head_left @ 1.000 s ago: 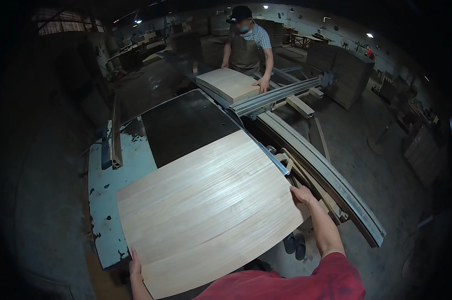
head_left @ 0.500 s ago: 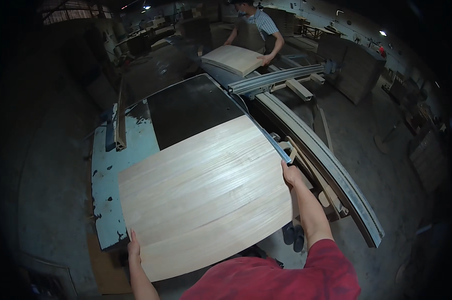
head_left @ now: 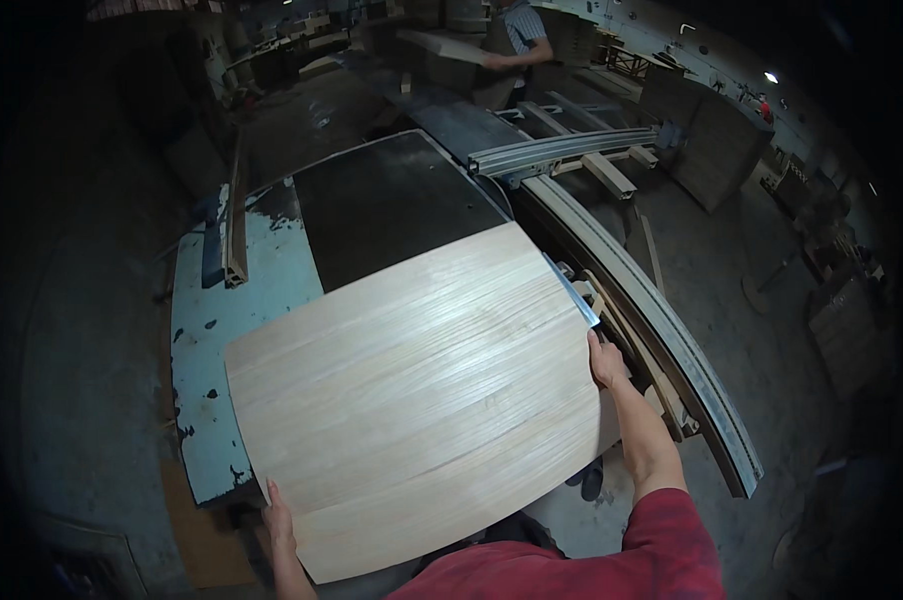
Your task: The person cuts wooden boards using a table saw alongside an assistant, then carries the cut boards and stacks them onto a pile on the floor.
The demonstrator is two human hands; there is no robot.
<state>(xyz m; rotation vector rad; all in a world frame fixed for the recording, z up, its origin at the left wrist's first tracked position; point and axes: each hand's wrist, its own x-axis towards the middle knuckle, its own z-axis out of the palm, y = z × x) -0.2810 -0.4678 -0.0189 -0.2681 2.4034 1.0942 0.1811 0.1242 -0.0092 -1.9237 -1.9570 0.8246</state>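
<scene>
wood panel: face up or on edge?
Face up: wood panel shows its broad side, left hand and right hand at opposite edges. Exactly level: cannot tell.

panel: pale wood, smooth (faint sheen) | long rail: metal | tabletop: chipped paint | sleeve: matt cloth

Wooden panel held, left hand, right hand
</scene>
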